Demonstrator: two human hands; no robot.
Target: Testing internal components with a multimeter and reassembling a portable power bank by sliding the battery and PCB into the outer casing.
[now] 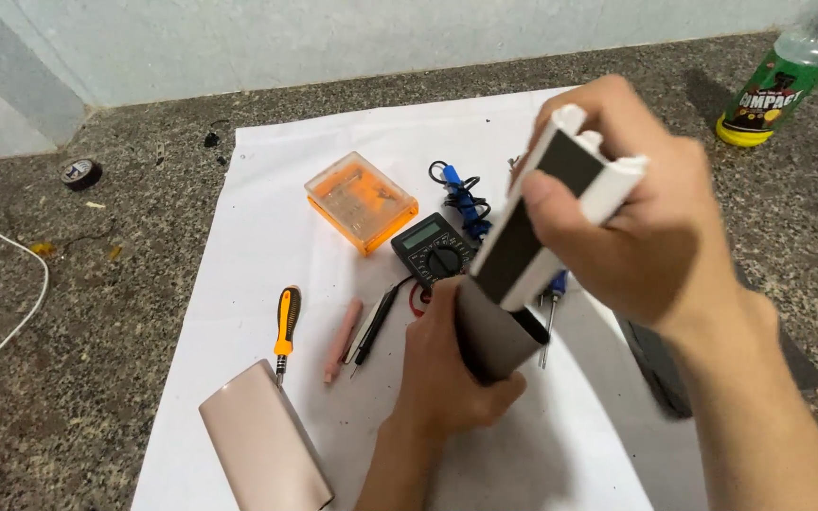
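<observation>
My right hand point(650, 237) grips a white plastic frame with a black flat block in it point(537, 218), held tilted above the white sheet. Its lower end sits inside a grey metal sleeve point(489, 336), which my left hand point(442, 378) holds from below. Both hands are close together near the middle of the view. A second, beige-pink metal case point(262, 445) lies on the sheet at the lower left, apart from both hands.
On the white sheet point(267, 237) lie an orange-handled screwdriver point(285, 326), a pink stick point(343, 341), black probes point(376, 326), a small black multimeter point(433, 251), an orange clear box point(362, 201) and blue coiled leads point(461, 199). A green bottle point(783, 80) stands far right; a tape roll point(80, 173) far left.
</observation>
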